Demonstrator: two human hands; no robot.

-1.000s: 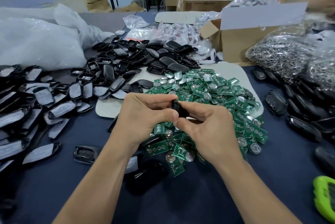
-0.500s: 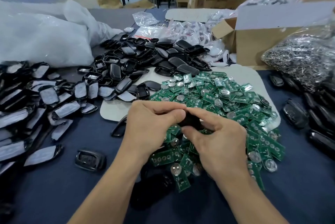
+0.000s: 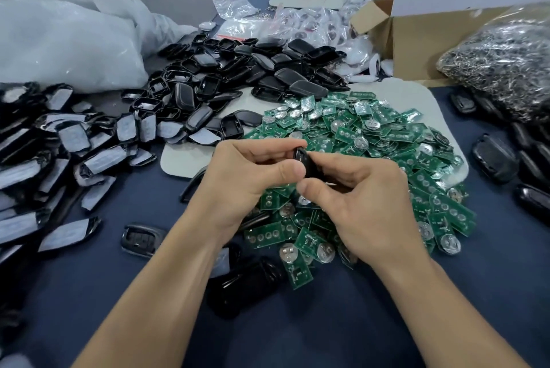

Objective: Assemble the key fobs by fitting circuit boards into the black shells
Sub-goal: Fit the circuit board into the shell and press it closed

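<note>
Both my hands meet over the near edge of a heap of green circuit boards [image 3: 372,135]. My left hand [image 3: 247,180] and my right hand [image 3: 357,201] together pinch one small black shell [image 3: 303,159] between thumbs and fingertips; most of it is hidden by my fingers. Whether a board sits inside the shell I cannot tell. A pile of empty black shells [image 3: 238,75] lies behind the boards.
Shells with grey film [image 3: 59,153] crowd the left side. One black fob [image 3: 140,238] and a dark pouch [image 3: 244,287] lie near my forearms. More black shells [image 3: 494,156], a bag of metal rings [image 3: 503,61] and a cardboard box [image 3: 422,40] stand at the right.
The hands stay together on the same shell; fingers have shifted slightly and the shell shows a little more between the thumbs. The view has tilted downward.
</note>
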